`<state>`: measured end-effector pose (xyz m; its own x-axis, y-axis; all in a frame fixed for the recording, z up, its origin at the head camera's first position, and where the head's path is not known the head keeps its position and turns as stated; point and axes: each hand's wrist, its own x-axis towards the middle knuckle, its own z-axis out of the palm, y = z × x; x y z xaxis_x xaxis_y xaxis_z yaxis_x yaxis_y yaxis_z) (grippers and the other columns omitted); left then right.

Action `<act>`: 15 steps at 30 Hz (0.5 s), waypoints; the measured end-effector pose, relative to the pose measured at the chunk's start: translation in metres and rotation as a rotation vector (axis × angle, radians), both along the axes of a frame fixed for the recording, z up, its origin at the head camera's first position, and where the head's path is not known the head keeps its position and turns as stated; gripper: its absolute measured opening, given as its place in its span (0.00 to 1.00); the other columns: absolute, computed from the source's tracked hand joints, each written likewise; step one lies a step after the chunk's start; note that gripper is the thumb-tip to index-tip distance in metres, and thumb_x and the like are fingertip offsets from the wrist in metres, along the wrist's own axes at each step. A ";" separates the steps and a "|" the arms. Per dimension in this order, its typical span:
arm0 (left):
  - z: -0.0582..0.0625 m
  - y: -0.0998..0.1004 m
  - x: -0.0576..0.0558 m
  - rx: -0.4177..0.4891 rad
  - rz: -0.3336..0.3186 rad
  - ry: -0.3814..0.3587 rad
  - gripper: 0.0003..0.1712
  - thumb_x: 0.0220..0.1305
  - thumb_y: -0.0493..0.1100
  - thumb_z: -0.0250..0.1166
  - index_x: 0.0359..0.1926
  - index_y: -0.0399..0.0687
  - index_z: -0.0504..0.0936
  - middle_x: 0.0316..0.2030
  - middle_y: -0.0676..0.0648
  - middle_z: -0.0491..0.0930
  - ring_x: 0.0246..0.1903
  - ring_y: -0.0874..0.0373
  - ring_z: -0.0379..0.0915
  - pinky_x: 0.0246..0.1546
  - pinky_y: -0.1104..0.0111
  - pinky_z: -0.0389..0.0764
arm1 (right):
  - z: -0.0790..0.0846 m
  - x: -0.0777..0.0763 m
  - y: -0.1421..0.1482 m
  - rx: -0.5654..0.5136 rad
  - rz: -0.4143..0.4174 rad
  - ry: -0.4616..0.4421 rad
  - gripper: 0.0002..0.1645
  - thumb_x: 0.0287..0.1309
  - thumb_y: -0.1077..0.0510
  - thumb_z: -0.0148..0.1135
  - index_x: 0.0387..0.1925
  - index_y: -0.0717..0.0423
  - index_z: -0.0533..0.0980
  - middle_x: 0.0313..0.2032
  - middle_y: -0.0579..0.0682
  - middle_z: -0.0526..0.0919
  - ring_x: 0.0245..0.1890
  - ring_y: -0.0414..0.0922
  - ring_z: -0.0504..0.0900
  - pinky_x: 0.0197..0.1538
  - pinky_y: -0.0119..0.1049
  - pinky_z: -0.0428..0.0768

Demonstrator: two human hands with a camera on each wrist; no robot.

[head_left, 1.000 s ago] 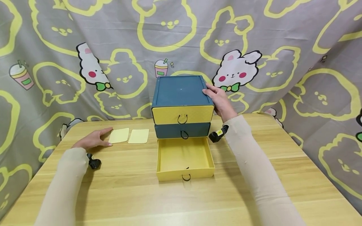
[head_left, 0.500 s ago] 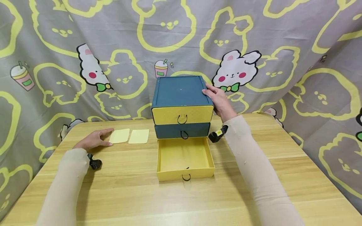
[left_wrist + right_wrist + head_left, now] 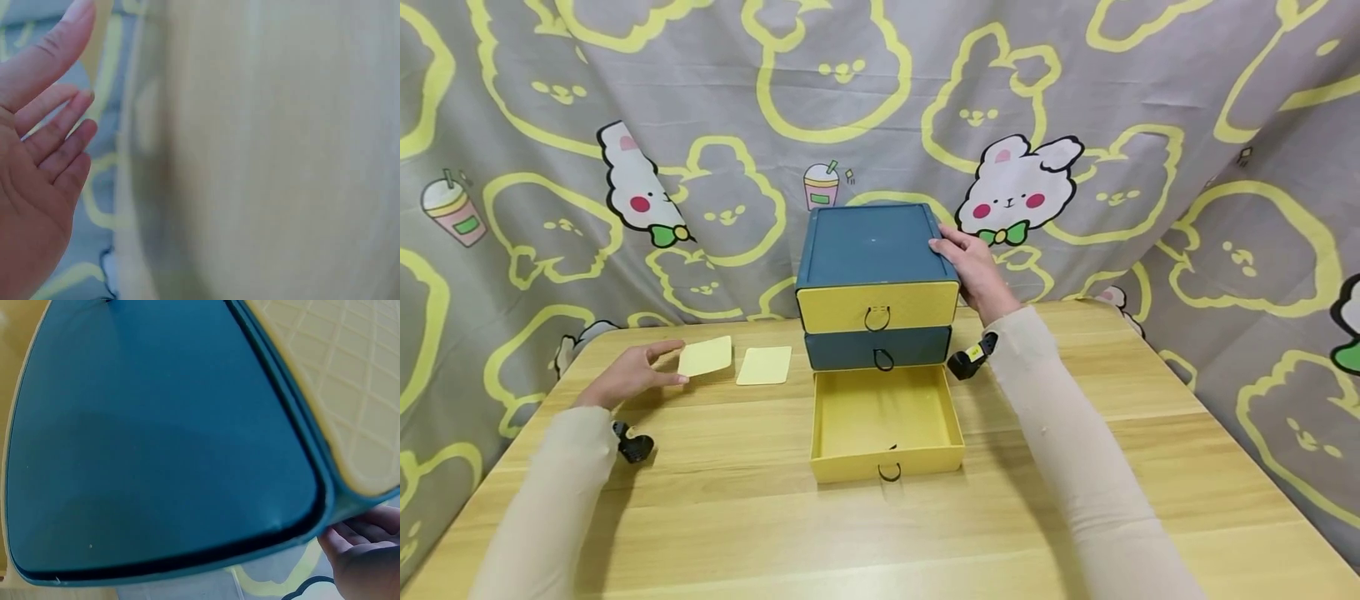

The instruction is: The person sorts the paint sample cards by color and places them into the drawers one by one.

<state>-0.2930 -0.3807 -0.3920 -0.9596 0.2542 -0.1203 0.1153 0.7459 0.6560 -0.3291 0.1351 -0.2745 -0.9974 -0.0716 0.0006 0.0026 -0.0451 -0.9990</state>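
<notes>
A pale yellow square sticky note (image 3: 706, 357) is raised and slightly bent at the left of the table, pinched at its left edge by my left hand (image 3: 632, 371). In the left wrist view the thumb (image 3: 53, 53) reaches toward a yellow strip of the note (image 3: 99, 50). A second sticky note (image 3: 763, 366) lies flat beside it. At centre stands a blue and yellow drawer unit (image 3: 874, 246), its bottom yellow drawer (image 3: 887, 468) pulled out and empty. My right hand (image 3: 973, 267) grips the unit's upper right side, thumb on the top edge. In the right wrist view its fingers (image 3: 369, 528) are partly hidden behind the unit.
The unit's yellow top drawer (image 3: 917, 305) and blue middle drawer (image 3: 835, 352) are pushed in, each with a black loop handle. A patterned curtain (image 3: 730, 100) hangs behind the wooden table (image 3: 715, 517). Black cameras are strapped to both wrists.
My left hand has lifted the left sticky note off the table and drawn it slightly left. The right hand keeps its place on the drawer unit; the head view has shifted slightly.
</notes>
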 end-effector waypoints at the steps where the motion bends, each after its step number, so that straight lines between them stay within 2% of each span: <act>1: 0.005 0.002 0.003 0.003 0.012 -0.003 0.50 0.56 0.52 0.69 0.71 0.35 0.54 0.69 0.28 0.49 0.67 0.26 0.39 0.62 0.36 0.48 | 0.000 0.000 0.000 0.000 0.001 0.002 0.35 0.65 0.54 0.54 0.71 0.45 0.56 0.71 0.49 0.59 0.63 0.49 0.71 0.60 0.42 0.73; 4: 0.018 0.010 0.011 0.007 0.042 0.003 0.50 0.56 0.53 0.68 0.71 0.37 0.54 0.70 0.28 0.49 0.67 0.26 0.39 0.63 0.36 0.49 | 0.000 -0.001 -0.001 -0.004 0.002 0.002 0.35 0.65 0.54 0.54 0.71 0.44 0.56 0.70 0.49 0.60 0.61 0.49 0.73 0.59 0.41 0.74; 9: 0.037 0.031 0.025 0.007 0.053 0.040 0.49 0.55 0.56 0.68 0.71 0.42 0.58 0.70 0.31 0.52 0.68 0.28 0.42 0.63 0.37 0.51 | 0.000 -0.001 -0.002 -0.020 -0.002 0.001 0.35 0.65 0.55 0.54 0.71 0.45 0.57 0.70 0.49 0.61 0.61 0.50 0.73 0.58 0.40 0.74; 12: 0.046 0.048 0.037 0.027 0.043 0.073 0.48 0.54 0.55 0.69 0.71 0.44 0.60 0.69 0.33 0.55 0.67 0.28 0.44 0.63 0.38 0.52 | 0.000 -0.001 -0.002 -0.026 -0.008 0.005 0.35 0.64 0.56 0.54 0.71 0.46 0.57 0.70 0.49 0.61 0.61 0.49 0.72 0.59 0.40 0.74; 15: 0.053 0.069 0.051 0.074 0.006 0.112 0.46 0.53 0.52 0.71 0.70 0.43 0.62 0.69 0.34 0.57 0.67 0.29 0.45 0.63 0.39 0.52 | -0.001 -0.001 -0.001 -0.026 -0.012 0.006 0.35 0.64 0.55 0.55 0.71 0.46 0.57 0.71 0.49 0.60 0.62 0.49 0.71 0.60 0.41 0.73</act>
